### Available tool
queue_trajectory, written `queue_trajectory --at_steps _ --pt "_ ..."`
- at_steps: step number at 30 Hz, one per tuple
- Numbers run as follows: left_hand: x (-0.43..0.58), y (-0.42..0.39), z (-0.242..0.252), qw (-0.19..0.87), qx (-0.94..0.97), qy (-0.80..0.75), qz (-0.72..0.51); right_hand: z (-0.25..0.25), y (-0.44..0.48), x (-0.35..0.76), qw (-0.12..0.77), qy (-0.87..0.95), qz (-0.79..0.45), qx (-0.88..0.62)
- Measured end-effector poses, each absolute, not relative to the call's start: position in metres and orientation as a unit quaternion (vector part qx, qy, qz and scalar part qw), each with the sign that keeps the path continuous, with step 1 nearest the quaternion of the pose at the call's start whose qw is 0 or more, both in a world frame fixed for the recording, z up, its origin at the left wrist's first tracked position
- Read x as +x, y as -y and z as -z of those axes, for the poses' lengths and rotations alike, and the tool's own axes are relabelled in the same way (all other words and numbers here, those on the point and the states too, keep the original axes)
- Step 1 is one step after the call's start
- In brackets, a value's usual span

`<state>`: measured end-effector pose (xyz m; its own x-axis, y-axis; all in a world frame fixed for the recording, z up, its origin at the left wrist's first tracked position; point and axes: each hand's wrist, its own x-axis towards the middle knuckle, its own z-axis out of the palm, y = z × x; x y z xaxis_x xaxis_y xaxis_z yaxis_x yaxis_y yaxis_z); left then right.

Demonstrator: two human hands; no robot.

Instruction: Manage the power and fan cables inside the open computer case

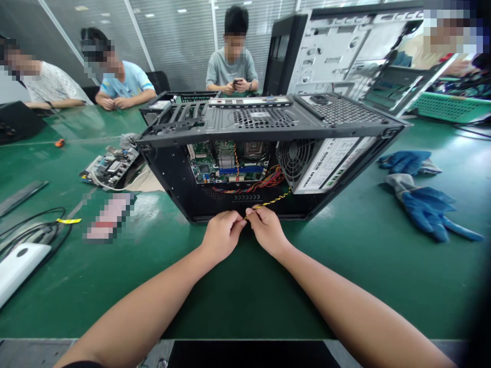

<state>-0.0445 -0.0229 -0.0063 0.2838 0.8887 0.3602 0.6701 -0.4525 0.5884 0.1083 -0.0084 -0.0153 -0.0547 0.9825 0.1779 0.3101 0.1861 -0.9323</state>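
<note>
Two hands pinch a twisted wire [274, 200] at the open side of a computer case [215, 135]

The case stands mid-worktop [383, 276] with its back panel facing up and its open side toward the near edge. Just outside its lower rim, the left hand [224, 232] and right hand [266, 227] meet, almost touching. Each grip is closed, thumb against forefinger, on the yellow-and-black twisted wire, which runs from between the fingertips back into the case, up to the power supply [326, 171].

Inside the case, the power supply fills the upper right, its round fan [297, 156] facing inward. A green circuit board [205, 168] sits against the back wall, with a thin orange-and-black cord [237, 158] hanging down across it and a bundle of mostly red wires [268, 180] beneath, trailing from the power supply.

Behind the case, nearer the far edge, a second case [326, 61] stands taller. To its right is a green basket [450, 108] holding what looks like a dark heap of cables, too blurred to sort out.

Toward the worktop's right side lie blue gloves [425, 207]. On the left are a pile of computer parts [115, 166] near the case, black cables [63, 230] with a yellow tag [69, 221], and a white box [23, 271] close to the near left corner. Along the far edge, a seated person [232, 66] holds a phone [238, 83].
</note>
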Motion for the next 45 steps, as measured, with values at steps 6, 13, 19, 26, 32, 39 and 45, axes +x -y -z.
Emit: queue_trajectory --at_steps 6,13,19,26,32,39,45 --pt "-0.044 0.0239 0.0091 0.153 0.785 -0.486 -0.352 0.0172 0.0092 0.1083 0.467 0.623 -0.348 -0.522" --pt "-0.0441 0.0234 0.0097 0.158 0.773 -0.482 -0.379 0.016 0.0103 0.1078 0.472 0.625 -0.337 -0.523" --pt "-0.0441 0.0235 0.0103 0.162 0.774 -0.49 -0.367 0.0149 0.01 0.1064 0.474 0.623 -0.343 -0.518" --pt "-0.0429 0.0244 0.0102 0.176 0.774 -0.491 -0.359 0.0162 0.0084 0.108 0.47 0.619 -0.355 -0.518" --pt "-0.0434 0.0241 0.0089 0.179 0.78 -0.493 -0.342 0.0165 0.0083 0.1084 0.47 0.624 -0.357 -0.512" --pt "-0.0426 0.024 0.0073 0.188 0.783 -0.492 -0.33 0.0133 0.0092 0.1086 0.456 0.626 -0.366 -0.515" --pt "-0.0432 0.0232 0.0074 0.175 0.792 -0.486 -0.325 0.013 0.0093 0.1083 0.452 0.626 -0.364 -0.521"
